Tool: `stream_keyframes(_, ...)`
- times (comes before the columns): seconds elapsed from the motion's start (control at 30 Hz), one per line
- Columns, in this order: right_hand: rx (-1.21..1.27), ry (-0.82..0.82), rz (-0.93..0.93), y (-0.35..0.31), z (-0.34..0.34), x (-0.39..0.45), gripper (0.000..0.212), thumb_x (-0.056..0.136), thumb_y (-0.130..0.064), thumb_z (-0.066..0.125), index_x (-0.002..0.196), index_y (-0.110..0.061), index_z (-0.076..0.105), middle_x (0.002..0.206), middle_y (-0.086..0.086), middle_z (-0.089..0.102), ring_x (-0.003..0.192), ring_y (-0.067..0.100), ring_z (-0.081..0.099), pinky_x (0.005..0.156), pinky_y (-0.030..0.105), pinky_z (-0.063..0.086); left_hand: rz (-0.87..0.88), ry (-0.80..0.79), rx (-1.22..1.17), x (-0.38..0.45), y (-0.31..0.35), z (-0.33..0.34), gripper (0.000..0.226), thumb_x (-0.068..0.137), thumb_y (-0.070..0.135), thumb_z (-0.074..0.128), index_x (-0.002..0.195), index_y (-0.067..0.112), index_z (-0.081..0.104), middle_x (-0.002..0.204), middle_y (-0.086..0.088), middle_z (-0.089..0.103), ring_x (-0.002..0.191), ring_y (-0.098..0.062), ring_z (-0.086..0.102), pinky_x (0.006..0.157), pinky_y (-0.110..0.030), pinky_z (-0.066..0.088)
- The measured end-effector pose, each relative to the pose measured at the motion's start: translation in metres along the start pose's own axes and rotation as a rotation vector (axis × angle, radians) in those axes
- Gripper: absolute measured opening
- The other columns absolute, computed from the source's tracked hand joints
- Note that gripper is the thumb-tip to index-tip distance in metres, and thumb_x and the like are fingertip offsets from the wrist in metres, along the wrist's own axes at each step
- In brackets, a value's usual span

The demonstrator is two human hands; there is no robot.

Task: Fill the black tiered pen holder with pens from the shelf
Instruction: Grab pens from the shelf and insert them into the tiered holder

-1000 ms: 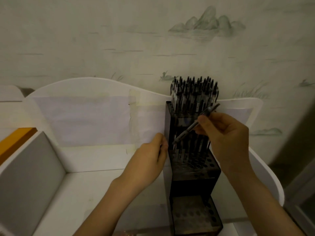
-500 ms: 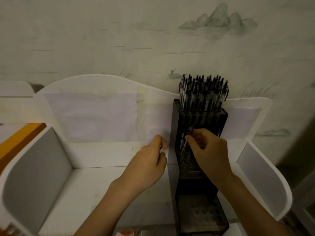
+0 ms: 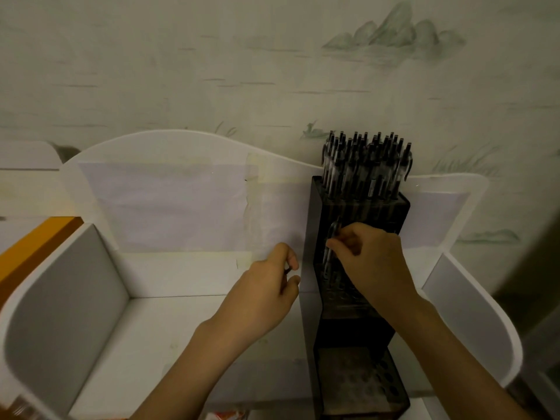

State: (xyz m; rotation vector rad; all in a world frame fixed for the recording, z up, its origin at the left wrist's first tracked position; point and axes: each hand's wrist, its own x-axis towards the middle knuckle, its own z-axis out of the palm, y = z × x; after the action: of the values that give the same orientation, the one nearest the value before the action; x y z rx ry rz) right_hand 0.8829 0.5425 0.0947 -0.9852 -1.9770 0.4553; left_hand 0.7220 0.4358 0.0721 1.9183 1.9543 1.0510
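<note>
Fingers of right hand [image 3: 371, 262] pinch pen [image 3: 331, 247], axis 12–6 o'clock, over mid-tier holes of holder [image 3: 312, 237]; left hand [image 3: 266, 292] loosely curled, holding nothing visible, at 9 o'clock.

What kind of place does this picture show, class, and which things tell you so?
Probably a stationery display or shop shelf, though a home desk is possible. A white shelf unit with dividers stands against a wall with painted mountains, and a black tiered pen holder has its top tier packed with matching pens.
</note>
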Motion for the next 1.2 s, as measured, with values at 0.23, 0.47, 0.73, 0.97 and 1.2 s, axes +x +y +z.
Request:
stream_keyframes(0.23, -0.042, -0.059, 0.076, 0.012, 0.015, -0.019, 0.018, 0.087, -0.022, 0.071, 0.101, -0.012, 0.066, 0.085, 0.000, 0.070, 0.072, 0.006, 0.062, 0.065, 0.010, 0.050, 0.000, 0.018, 0.009, 0.000, -0.003, 0.001, 0.015, 0.096, 0.024, 0.054, 0.101, 0.030, 0.041, 0.057, 0.008, 0.046, 0.049, -0.007, 0.044, 0.052, -0.020, 0.040)
stream_keyframes(0.47, 0.052, 0.002, 0.122, 0.014, 0.014, -0.025, 0.025, 0.079, -0.025, 0.079, 0.094, -0.015, 0.062, 0.079, -0.005, 0.069, 0.069, -0.002, 0.062, 0.062, 0.007, 0.049, 0.049, -0.015, -0.057, 0.002, 0.002, 0.001, 0.019, 0.098, 0.021, 0.052, 0.105, 0.030, 0.037, 0.060, 0.005, 0.048, 0.051, -0.005, 0.046, 0.049, -0.014, 0.036)
stream_keyframes(0.73, 0.264, -0.135, 0.027, -0.002, -0.004, -0.038, 0.012, 0.082, -0.023, 0.074, 0.093, -0.021, 0.072, 0.080, -0.012, 0.071, 0.077, 0.003, 0.066, 0.072, 0.017, 0.055, 0.063, -0.136, -0.102, 0.004, 0.006, 0.006, 0.034, 0.094, 0.023, 0.060, 0.121, 0.027, 0.039, 0.064, 0.008, 0.049, 0.055, 0.000, 0.051, 0.054, -0.010, 0.037)
stream_keyframes(0.97, 0.466, -0.378, 0.106, -0.001, 0.000, -0.046, 0.022, 0.074, -0.040, 0.076, 0.095, -0.034, 0.074, 0.089, -0.002, 0.074, 0.087, 0.021, 0.070, 0.082, 0.045, 0.058, 0.063, -0.234, -0.127, 0.005, 0.010, 0.014, 0.047, 0.091, 0.020, 0.061, 0.130, 0.027, 0.036, 0.093, 0.007, 0.063, 0.072, -0.001, 0.060, 0.062, -0.011, 0.045)
stream_keyframes(1.2, 0.519, -0.422, 0.143, 0.000, -0.005, -0.046, 0.008, 0.084, -0.009, 0.072, 0.091, -0.012, 0.074, 0.084, 0.002, 0.075, 0.084, 0.017, 0.072, 0.083, 0.041, 0.058, 0.064, -0.244, -0.127, 0.003, 0.014, 0.017, 0.046, 0.092, 0.020, 0.059, 0.131, 0.031, 0.036, 0.083, 0.006, 0.063, 0.070, -0.005, 0.062, 0.062, -0.023, 0.052)
